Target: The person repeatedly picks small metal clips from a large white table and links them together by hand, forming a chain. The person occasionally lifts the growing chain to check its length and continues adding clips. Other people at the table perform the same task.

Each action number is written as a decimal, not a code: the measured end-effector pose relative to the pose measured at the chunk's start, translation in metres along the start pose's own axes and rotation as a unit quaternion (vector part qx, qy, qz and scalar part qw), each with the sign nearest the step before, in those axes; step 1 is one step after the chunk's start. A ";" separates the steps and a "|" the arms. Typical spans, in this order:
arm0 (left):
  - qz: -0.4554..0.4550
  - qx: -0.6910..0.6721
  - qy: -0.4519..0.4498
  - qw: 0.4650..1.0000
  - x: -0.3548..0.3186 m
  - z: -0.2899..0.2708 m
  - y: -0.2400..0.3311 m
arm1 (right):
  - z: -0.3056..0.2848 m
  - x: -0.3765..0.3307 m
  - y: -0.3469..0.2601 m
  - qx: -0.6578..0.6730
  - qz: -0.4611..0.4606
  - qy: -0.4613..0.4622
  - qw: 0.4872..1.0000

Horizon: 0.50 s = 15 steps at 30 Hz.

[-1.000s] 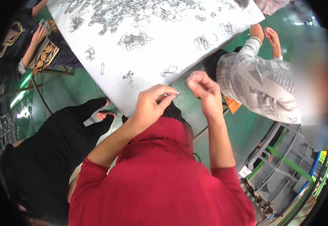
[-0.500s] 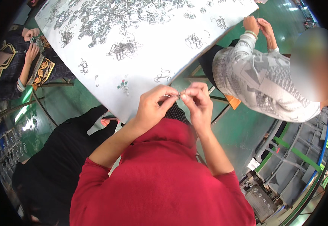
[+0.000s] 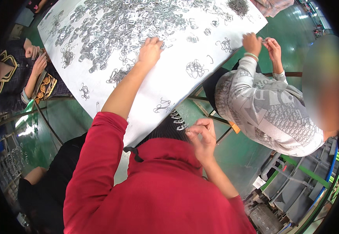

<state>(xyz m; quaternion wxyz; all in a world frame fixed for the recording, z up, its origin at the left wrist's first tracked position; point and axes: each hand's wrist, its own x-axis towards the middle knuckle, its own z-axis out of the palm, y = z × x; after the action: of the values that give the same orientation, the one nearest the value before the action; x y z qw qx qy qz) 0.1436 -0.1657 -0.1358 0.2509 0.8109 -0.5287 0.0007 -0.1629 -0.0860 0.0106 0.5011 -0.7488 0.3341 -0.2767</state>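
My left hand (image 3: 150,51) reaches far over the white table (image 3: 134,117), at the near edge of a broad heap of small flat metal buckles (image 3: 116,29). Its fingers are curled down among the pieces, and their tips are hidden. Nearer to me, just off the table's right edge, my right hand (image 3: 203,137) is closed in a pinch. From its fingertips a row of metal buckles (image 3: 178,120) runs up and to the left, over my dark striped clothing. How the buckles are joined is too small to make out.
Bundles of bent wire hooks (image 3: 196,69) lie around the heap, and a smaller bunch (image 3: 162,105) sits near the right edge. A co-worker in a grey patterned top (image 3: 263,105) sits at right, another person (image 3: 15,74) at left. Someone in black (image 3: 56,187) is close on my left.
My hands were together in front of me. The left has gone forward onto the buckle heap; the right has come down nearer to me, and the row of buckles now shows.
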 end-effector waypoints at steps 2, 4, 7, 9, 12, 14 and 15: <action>0.012 0.050 -0.058 0.997 0.001 -0.004 0.000 | 0.000 0.001 0.001 -0.005 0.004 0.002 1.000; 0.025 0.106 -0.097 0.989 -0.011 -0.014 0.011 | 0.002 -0.001 0.004 0.001 0.015 0.009 1.000; 0.043 0.075 -0.092 0.992 -0.041 -0.023 0.008 | 0.005 -0.004 0.013 -0.004 0.021 0.003 1.000; 0.063 0.061 -0.052 0.995 -0.053 -0.031 0.002 | 0.010 -0.006 0.016 0.003 0.032 0.006 0.999; 0.002 -0.043 -0.049 0.998 -0.070 -0.046 0.006 | 0.018 -0.007 0.018 -0.001 0.027 0.014 1.000; -0.080 -0.172 -0.118 0.975 -0.082 -0.059 0.016 | 0.021 -0.007 0.016 -0.006 0.043 0.012 0.999; -0.123 -0.246 -0.180 0.944 -0.091 -0.074 0.030 | 0.024 -0.010 0.016 -0.007 0.053 0.015 0.998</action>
<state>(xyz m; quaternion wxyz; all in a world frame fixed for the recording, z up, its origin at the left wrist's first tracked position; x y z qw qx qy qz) 0.0973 -0.0667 -0.0836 0.3415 0.7691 -0.4449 -0.3065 -0.1548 -0.0697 -0.0133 0.5044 -0.7295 0.3827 -0.2588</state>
